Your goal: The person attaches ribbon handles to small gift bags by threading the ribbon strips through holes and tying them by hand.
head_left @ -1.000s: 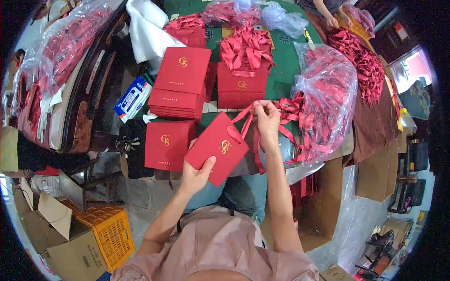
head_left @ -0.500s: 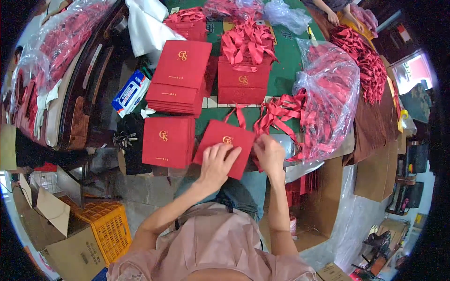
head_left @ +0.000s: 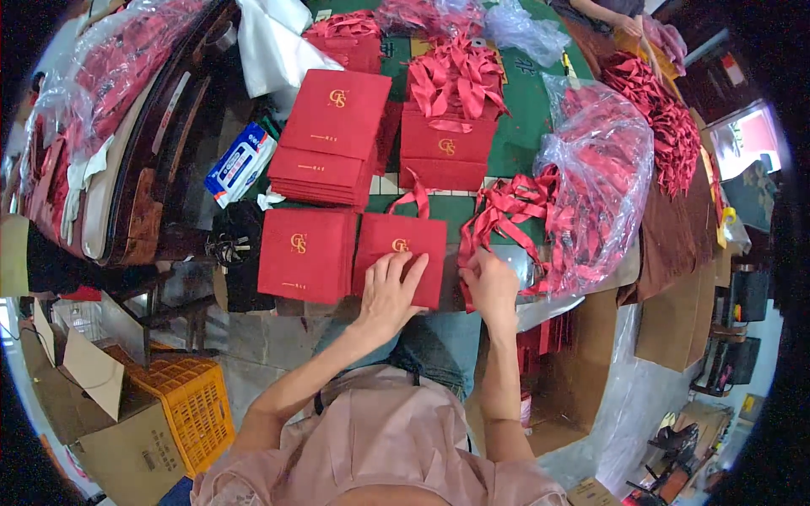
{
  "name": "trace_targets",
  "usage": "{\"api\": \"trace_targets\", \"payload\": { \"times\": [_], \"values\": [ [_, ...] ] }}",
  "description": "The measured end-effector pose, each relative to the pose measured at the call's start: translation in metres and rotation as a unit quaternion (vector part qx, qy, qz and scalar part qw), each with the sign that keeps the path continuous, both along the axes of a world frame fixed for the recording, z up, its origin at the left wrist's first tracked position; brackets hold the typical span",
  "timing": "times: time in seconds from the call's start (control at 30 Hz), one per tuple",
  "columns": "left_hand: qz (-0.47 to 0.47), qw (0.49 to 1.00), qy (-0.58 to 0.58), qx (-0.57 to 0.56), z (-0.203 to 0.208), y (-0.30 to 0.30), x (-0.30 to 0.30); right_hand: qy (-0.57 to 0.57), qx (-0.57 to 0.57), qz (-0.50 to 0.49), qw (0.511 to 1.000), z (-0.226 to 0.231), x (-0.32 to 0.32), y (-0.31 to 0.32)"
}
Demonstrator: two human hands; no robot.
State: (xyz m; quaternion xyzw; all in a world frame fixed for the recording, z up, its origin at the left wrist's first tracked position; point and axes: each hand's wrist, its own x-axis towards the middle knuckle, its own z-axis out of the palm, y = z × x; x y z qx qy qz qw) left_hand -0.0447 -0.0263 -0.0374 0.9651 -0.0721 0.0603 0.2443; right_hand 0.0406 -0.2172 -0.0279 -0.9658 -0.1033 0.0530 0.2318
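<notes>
A small red paper bag (head_left: pixel 422 291) with a gold emblem lies in front of me, a red ribbon loop (head_left: pixel 412 196) rising from its top edge. My left hand (head_left: pixel 388 288) rests on its front, fingers stretched out and partly covering the emblem. Just right of the bag, my right hand (head_left: pixel 492 291) is closed, thumb and fingertips pinching a red ribbon (head_left: pixel 467 291). That strand hangs beside a loose heap of red ribbons (head_left: pixel 506 207). To the left, a stack of similar red bags (head_left: pixel 305 253) touches or nearly touches the bag under my hand.
Behind stand more red bag stacks (head_left: pixel 333 114) and a ribbon-topped stack (head_left: pixel 447 139) on the green tabletop (head_left: pixel 523 118). A clear plastic sack of ribbons (head_left: pixel 599 177) lies right, wet wipes (head_left: pixel 240 164) left. Another person's hand (head_left: pixel 629 25) shows far right. An orange crate (head_left: pixel 198 413) stands below left.
The bag under my left hand has turned from tilted to nearly square and shifted left against the stack. My right hand has moved slightly right, away from the bag's edge.
</notes>
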Motion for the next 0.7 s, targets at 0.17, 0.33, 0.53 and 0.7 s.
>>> {"api": "trace_targets", "payload": {
  "times": [0.17, 0.33, 0.53, 0.7],
  "values": [
    [-0.032, 0.997, 0.045, -0.046, 0.007, -0.007, 0.001, -0.02, 0.24, -0.033, 0.97, 0.021, 0.018, 0.019],
    [0.023, 0.977, -0.018, -0.213, 0.005, -0.01, 0.014, 0.094, 0.438, -0.067, 0.892, 0.033, 0.029, 0.034],
    [0.029, 0.916, 0.0, -0.401, 0.01, -0.02, 0.039, 0.169, 0.562, -0.078, 0.806, 0.048, 0.027, 0.053],
    [0.024, 0.841, 0.102, -0.531, -0.012, -0.019, 0.022, 0.053, 0.58, -0.113, 0.805, 0.037, 0.048, 0.046]
  ]
}}
